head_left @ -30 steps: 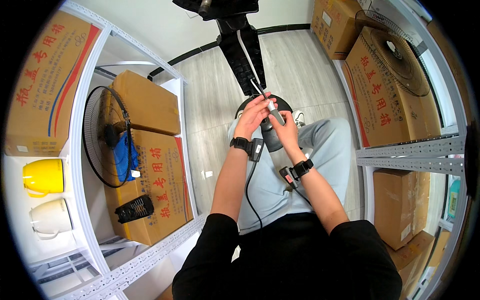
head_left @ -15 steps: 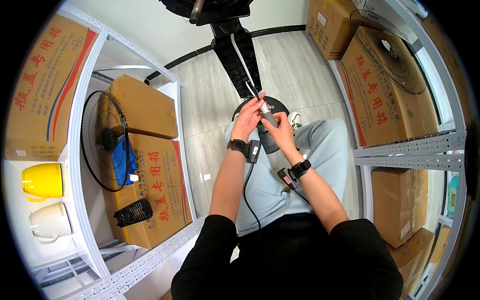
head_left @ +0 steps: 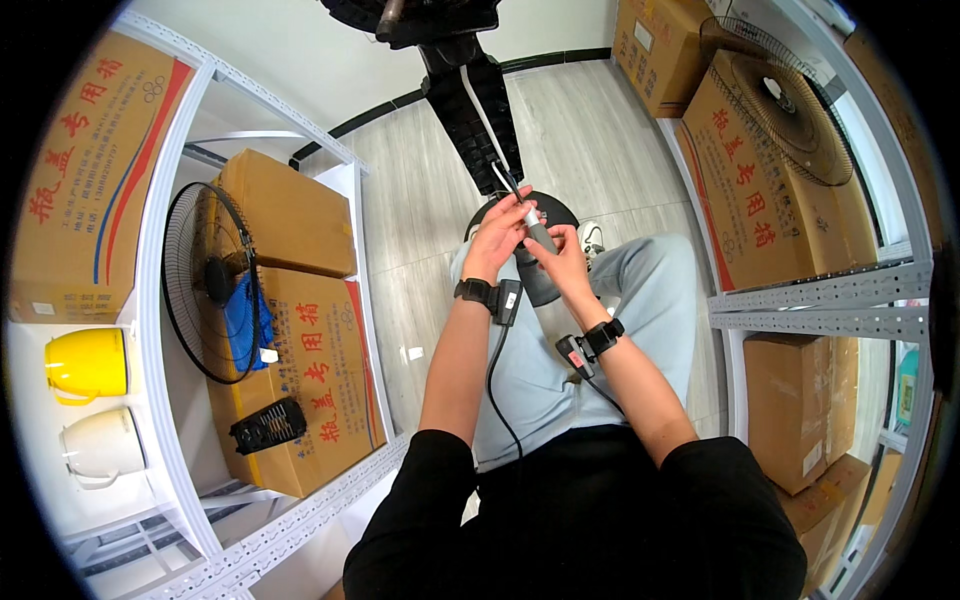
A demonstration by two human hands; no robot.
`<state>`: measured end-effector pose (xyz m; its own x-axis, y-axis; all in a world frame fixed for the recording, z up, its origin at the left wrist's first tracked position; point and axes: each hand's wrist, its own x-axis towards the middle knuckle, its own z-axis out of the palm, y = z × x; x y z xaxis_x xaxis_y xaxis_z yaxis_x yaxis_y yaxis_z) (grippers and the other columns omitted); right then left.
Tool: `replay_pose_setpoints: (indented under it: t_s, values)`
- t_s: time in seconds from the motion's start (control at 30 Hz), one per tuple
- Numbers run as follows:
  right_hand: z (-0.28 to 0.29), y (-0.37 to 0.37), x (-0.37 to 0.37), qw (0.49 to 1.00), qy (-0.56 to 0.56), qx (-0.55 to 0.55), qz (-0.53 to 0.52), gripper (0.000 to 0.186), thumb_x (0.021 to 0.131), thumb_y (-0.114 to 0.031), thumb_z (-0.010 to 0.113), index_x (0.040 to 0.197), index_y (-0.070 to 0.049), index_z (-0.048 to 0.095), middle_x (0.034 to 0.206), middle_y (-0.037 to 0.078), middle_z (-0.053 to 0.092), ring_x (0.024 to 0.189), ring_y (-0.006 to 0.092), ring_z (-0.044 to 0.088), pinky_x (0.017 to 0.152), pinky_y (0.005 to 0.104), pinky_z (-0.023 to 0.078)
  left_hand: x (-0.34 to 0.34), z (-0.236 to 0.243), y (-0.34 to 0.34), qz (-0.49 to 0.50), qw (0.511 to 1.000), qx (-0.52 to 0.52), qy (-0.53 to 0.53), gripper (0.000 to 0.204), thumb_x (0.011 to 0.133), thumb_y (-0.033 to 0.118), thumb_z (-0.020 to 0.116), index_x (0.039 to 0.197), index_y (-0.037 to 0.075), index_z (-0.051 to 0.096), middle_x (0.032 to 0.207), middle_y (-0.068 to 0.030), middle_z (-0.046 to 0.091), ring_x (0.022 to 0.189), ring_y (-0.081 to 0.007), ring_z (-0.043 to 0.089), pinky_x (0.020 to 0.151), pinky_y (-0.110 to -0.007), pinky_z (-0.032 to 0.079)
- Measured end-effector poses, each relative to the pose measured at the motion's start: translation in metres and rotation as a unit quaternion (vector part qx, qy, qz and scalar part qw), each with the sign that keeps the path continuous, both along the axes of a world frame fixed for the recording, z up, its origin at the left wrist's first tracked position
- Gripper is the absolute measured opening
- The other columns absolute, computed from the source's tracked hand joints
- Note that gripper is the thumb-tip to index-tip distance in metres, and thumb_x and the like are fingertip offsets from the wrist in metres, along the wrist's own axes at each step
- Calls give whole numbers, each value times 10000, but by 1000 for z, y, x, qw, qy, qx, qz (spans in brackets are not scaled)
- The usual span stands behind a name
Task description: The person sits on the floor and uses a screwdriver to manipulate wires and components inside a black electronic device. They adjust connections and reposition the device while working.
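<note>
- The short grey cylindrical pole (head_left: 541,240) sits between both hands above the person's lap, a thin white-and-dark rod (head_left: 507,183) rising from its top.
- The left hand (head_left: 497,238) has its grip clamped around the pole's upper end; the right hand (head_left: 562,262) is closed on it just below.
- The rod looks thin; a twist from either grip could bend it or let it slip.
- Directly beneath the grip lies the round black base (head_left: 540,205); a dropped pole would likely strike it.
- The black cable (head_left: 497,380) hanging below the left wrist could snag.
</note>
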<state>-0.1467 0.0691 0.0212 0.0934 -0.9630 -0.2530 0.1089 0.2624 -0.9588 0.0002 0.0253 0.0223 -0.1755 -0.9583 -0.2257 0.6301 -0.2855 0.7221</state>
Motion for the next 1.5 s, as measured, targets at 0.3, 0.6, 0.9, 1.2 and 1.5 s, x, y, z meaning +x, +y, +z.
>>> replay_pose_setpoints:
  t_s: [0.3,0.6,0.9,1.2,1.5]
  values:
    - [7,-6,-21,945,-241,182,125,538,1020,-482,382,1115,10,579,870,93,673,733,157,660,610,234,535,6,-6,-1,-11,1000,-17,-1,466,937,97,597,1359,-34,449,1072,-100,585,1002,-251,624,909,-365,513]
    - [4,3,-7,985,-133,106,30,386,881,-315,711,1085,-48,519,893,31,602,779,106,612,669,230,521,3,-2,1,6,999,6,-43,454,908,94,647,1314,-33,486,1012,-105,616,935,-240,638,864,-358,523]
    - [13,3,-13,938,-286,183,64,383,970,-378,570,1129,-30,555,934,37,619,831,131,636,693,238,526,1,3,3,46,998,-9,-27,460,905,78,645,1313,-54,477,971,-98,612,905,-229,645,848,-354,528]
    - [12,6,-2,976,-189,107,14,331,951,-296,613,1175,-65,532,960,43,619,825,129,639,672,248,529,7,-7,0,13,1000,-3,-26,499,910,63,628,1364,-37,443,1015,-93,605,953,-239,641,892,-386,517]
    - [14,0,-16,984,-128,113,50,327,939,-299,636,1192,-114,542,947,12,635,785,101,641,606,223,471,-1,5,2,31,999,11,7,444,932,46,585,1346,-45,450,1090,-119,588,1058,-268,622,947,-417,511]
